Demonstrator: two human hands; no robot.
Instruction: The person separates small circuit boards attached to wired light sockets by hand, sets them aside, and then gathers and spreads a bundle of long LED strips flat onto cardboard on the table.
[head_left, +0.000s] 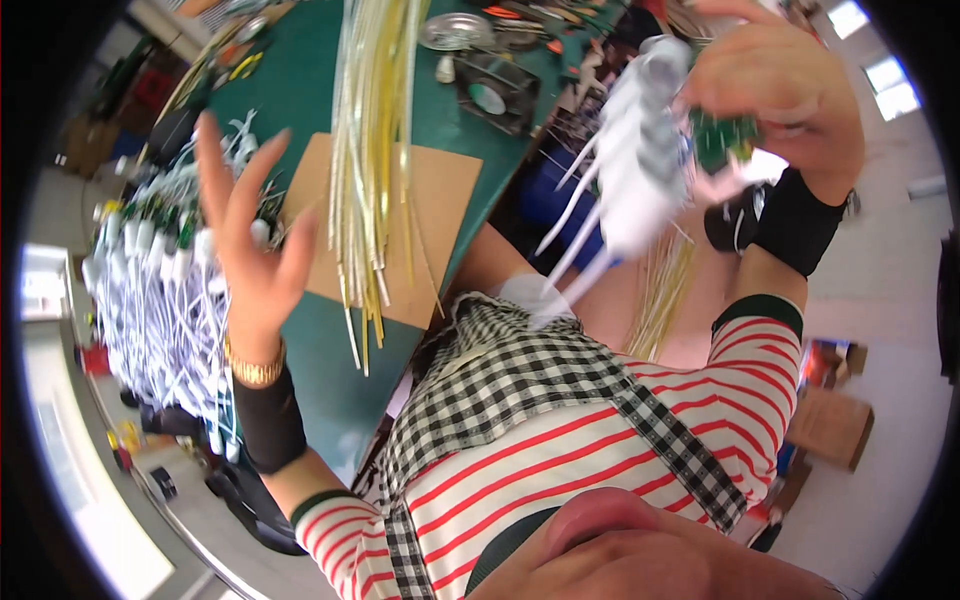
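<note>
My right hand (775, 90), smeared by motion, is raised at the upper right and closed round a bunch of white plastic housings with white cords (635, 170). Green circuit boards (722, 140) show below its fingers. The cords hang down to the left, above my lap. My left hand (250, 225) is held up at the left with its fingers spread and nothing in them. Behind it lies a big heap of similar white corded parts (165, 300), with green boards among them. Between my hands, long clear and yellowish strips (372, 170) lie across a brown cardboard sheet (440, 215).
The green table (285, 75) runs along my left and front. On it are a small black fan (497, 92), a round metal dish (457, 32) and several hand tools (570, 45). More yellowish strips (660, 295) are at my right side. A cardboard box (832, 428) sits on the floor.
</note>
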